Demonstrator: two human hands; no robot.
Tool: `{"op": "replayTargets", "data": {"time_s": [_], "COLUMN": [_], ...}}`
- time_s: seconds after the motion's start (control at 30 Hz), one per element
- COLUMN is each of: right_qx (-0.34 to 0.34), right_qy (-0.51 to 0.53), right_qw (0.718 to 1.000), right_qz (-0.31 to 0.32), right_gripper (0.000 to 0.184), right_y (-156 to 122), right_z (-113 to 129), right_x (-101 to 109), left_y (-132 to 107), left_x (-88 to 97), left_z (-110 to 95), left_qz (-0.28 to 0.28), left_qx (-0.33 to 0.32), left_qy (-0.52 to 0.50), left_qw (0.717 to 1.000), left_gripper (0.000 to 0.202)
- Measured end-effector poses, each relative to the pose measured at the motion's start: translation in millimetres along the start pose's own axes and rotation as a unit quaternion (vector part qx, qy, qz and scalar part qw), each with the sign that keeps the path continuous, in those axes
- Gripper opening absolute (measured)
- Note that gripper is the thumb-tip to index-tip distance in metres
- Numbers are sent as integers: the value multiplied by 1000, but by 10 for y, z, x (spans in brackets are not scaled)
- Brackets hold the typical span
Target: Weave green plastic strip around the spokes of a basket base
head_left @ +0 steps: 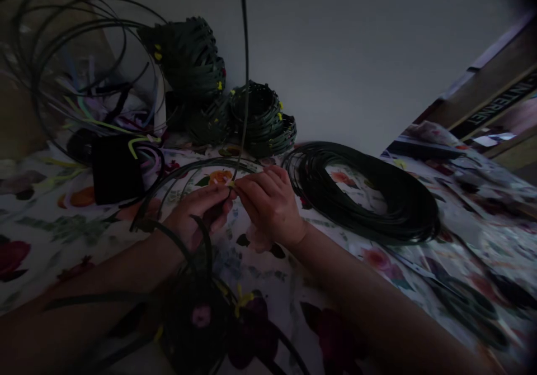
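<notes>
My left hand (205,210) pinches a dark green strip (245,79) that rises from my fingers past the top of the view. Close against it, my right hand (268,202) has its fingers closed at the same spot, where a small bit of yellow (230,184) shows between the fingertips. Below my wrists lies a partly woven dark piece (193,319) with loose strip ends sticking out and a yellow tie (243,299) beside it. The dimness hides how the fingers grip the strip.
Woven dark green baskets (193,56) are piled against the wall. A big coil of dark strip (403,196) lies to the right, with scissors (457,294) nearer me. At left are a black box (117,171) and looped strips (37,79). A flowered cloth (79,229) covers the table.
</notes>
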State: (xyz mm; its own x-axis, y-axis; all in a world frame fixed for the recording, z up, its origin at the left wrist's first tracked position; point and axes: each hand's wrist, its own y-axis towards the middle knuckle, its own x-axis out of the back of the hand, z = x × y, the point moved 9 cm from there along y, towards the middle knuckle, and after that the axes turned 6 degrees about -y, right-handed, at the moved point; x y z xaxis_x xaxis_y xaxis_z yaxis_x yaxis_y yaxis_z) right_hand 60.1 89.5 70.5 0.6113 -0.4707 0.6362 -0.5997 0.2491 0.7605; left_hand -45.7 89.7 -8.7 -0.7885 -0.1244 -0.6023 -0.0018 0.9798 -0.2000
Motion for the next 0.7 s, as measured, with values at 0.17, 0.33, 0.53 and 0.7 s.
{"op": "replayTargets", "data": {"time_s": [0.17,0.33,0.53,0.7], "right_qx": [2,-6,-96,-290], "right_qy": [-11,13,143,366], "right_qw": [1000,1000,984,878], "right_qz": [8,27,49,100], "right_gripper": [13,16,17,15], "right_y": [-17,-19,-11,-76], "right_z": [12,19,-67,-258], "right_x": [-48,-90,-102,-333], "left_y": [15,19,-39,-60], "left_x": [30,60,-33,-29], "left_z": [26,75,53,2], "left_qz": [-7,-2,11,-4], "left_qx": [-2,-8,-26,-70], "left_qy": [18,14,30,120], "left_qw": [1000,1000,999,990], "left_gripper": [15,16,19,22]}}
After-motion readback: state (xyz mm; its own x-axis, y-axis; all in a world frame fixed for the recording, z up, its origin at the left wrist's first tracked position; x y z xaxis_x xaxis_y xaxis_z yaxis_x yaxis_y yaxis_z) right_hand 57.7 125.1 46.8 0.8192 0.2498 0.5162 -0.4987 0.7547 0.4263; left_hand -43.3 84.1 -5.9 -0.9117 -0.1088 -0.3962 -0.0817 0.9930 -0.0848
